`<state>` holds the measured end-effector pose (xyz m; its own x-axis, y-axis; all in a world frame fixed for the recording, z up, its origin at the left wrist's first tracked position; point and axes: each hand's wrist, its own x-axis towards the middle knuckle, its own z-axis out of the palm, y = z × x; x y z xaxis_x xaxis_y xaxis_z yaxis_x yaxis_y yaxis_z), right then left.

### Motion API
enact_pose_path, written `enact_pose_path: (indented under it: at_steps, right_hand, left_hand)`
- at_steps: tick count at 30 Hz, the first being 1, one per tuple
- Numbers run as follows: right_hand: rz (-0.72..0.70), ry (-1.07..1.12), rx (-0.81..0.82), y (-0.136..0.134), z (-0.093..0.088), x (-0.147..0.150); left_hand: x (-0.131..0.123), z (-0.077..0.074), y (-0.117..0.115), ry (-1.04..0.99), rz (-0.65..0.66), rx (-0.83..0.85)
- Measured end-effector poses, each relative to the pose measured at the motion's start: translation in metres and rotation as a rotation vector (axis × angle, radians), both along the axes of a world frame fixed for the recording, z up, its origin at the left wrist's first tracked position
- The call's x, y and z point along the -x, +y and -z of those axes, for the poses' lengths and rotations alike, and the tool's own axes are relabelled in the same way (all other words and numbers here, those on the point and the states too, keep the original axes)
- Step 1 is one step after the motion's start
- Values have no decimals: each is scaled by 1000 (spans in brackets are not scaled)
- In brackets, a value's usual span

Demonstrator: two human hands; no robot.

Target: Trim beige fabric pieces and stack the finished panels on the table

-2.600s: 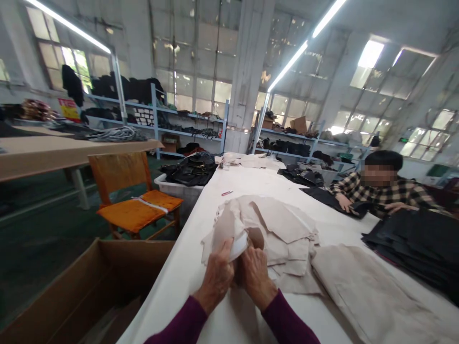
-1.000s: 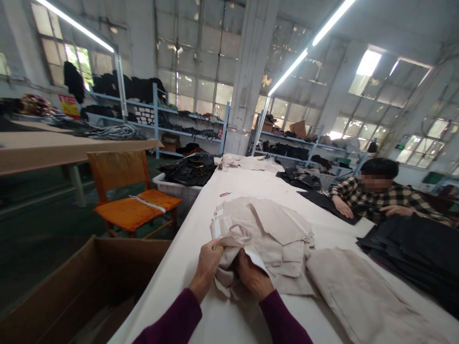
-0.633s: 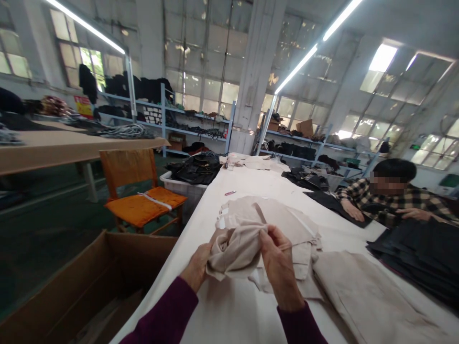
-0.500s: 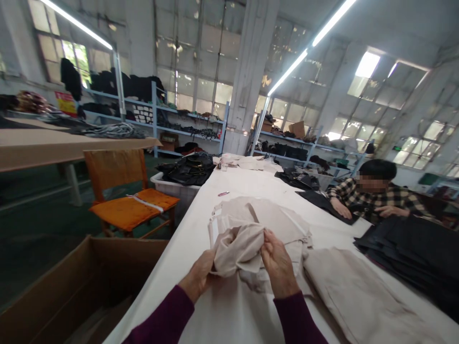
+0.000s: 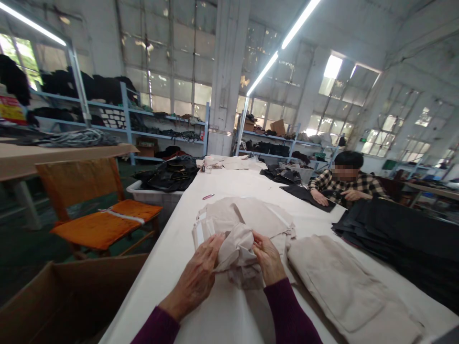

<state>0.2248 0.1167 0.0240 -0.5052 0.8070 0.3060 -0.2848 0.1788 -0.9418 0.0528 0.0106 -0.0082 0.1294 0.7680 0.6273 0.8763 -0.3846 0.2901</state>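
Observation:
A bunched piece of beige cloth (image 5: 237, 246) is held between my two hands, over the white table (image 5: 158, 267). My left hand (image 5: 201, 267) grips its left side, with the back of the hand towards me and the fingertips partly hidden in the folds. On the right edge, my right hand (image 5: 267, 255) pinches the cloth between thumb and fingers. Flat beige cut pieces (image 5: 265, 212) lie spread just beyond it, with pale white strips at their left side. To the right rests a folded stack of beige cloth (image 5: 347, 286).
A small pinkish tool (image 5: 208, 196) lies farther up the table. At the right is a pile of black cloth (image 5: 394, 243), where a co-worker in a checked shirt (image 5: 347, 184) handles dark fabric. On the left stand an orange chair (image 5: 107, 224), a cardboard box (image 5: 71, 286) and a full bin (image 5: 158, 193).
My view has turned to the right. The left hand has moved up over the cloth, and the cloth is bunched more tightly between the hands, which are closer together.

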Motion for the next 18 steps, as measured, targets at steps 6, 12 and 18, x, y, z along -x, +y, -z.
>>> enact_pose_path:
  at_steps: [6, 12, 18]
  right_hand:
    - [-72, 79, 66, -13, -10, 33]
    - [-247, -43, -40, -34, -15, 52]
    - [250, -406, -462, -56, 2, 69]
  left_hand:
    - [10, -10, -2, -286, -236, -59]
    - [18, -21, -11, -517, -533, -170]
    - [14, -14, -6, -408, -592, -183]
